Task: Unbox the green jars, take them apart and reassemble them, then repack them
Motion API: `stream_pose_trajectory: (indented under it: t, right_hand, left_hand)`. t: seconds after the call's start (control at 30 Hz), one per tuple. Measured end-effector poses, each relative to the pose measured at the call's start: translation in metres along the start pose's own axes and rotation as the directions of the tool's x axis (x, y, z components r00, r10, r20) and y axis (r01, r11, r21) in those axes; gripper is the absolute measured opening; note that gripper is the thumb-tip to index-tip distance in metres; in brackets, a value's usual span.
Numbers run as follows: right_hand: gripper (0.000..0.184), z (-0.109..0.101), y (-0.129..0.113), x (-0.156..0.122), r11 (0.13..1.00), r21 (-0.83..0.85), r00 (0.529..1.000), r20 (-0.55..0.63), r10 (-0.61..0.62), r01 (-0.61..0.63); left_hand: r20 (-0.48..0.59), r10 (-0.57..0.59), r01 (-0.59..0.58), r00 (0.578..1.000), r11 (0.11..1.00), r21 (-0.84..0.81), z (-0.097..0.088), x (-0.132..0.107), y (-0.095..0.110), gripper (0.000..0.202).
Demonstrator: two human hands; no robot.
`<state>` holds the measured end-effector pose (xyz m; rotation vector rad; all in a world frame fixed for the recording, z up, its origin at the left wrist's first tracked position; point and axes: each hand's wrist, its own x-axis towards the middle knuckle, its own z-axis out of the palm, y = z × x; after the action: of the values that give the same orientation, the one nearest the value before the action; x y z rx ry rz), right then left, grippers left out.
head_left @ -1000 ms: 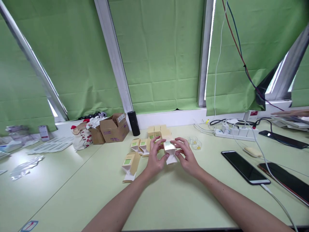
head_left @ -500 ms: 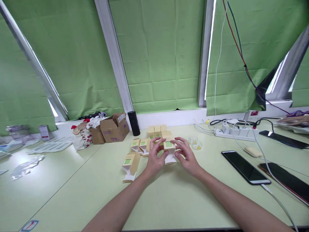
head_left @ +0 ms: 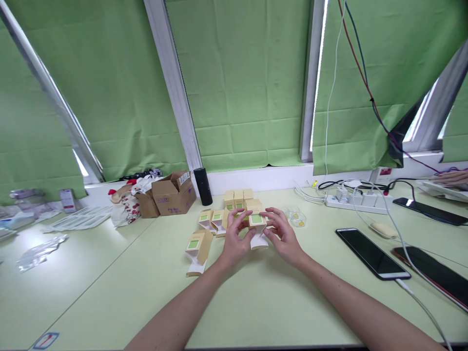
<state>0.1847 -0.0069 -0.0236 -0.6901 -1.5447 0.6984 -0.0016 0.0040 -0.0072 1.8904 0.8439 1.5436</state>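
Note:
Between my two hands is a small tan cardboard box [head_left: 257,220] with a green square label, its white-lined flap open toward me. My left hand [head_left: 236,239] has its fingers on the box's left side. On the other side, my right hand [head_left: 283,236] holds it with bent fingers and the thumb near the flap. A similar box [head_left: 198,246] with an open flap lies left of my left hand. Two more open-flapped boxes [head_left: 212,222] stand behind it. Several boxes [head_left: 238,196] are grouped farther back, partly hidden by my hands. Small clear plastic containers [head_left: 298,219] with yellow bits lie beyond my right hand.
A black cylinder [head_left: 203,186] stands at the back beside a brown carton [head_left: 173,195] and a cloth bag [head_left: 125,207]. To the right are a white power strip [head_left: 356,202], cables and a phone [head_left: 373,253] on a charging cable. Clear plastic packets [head_left: 40,252] lie left.
Almost nothing differs. Both hands keep hold of the box in nearly the same place, with only a very slight shift.

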Motion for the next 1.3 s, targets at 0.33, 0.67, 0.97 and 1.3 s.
stream_pose_trajectory:
  t: [0.33, 0.67, 0.97, 1.3]
  right_hand:
    - [0.033, 0.0022, -0.0028, 0.0012, 0.999, -0.018, 0.999, -0.038, 0.026, -0.026]
    - [0.032, 0.0006, 0.0013, 0.0037, 1.000, 0.000, 0.997, -0.077, 0.025, -0.025]
    - [0.030, 0.0004, 0.0018, 0.0047, 0.999, 0.012, 0.994, -0.102, 0.032, -0.030]
    - [0.033, 0.0003, 0.0041, 0.0034, 0.999, -0.011, 0.996, -0.087, 0.029, -0.030]
  left_hand:
    - [0.011, -0.002, 0.001, 1.000, 1.000, 0.024, 0.0006, -0.0015, 0.0026, 0.040]
    - [0.159, 0.050, -0.054, 0.986, 0.998, 0.023, -0.0056, -0.0028, 0.0040, 0.064]
    - [0.302, 0.050, -0.063, 0.952, 0.997, 0.033, -0.0076, -0.0030, -0.0005, 0.110]
    - [0.214, 0.013, -0.023, 0.977, 0.999, 0.047, -0.0051, -0.0044, 0.0068, 0.085]
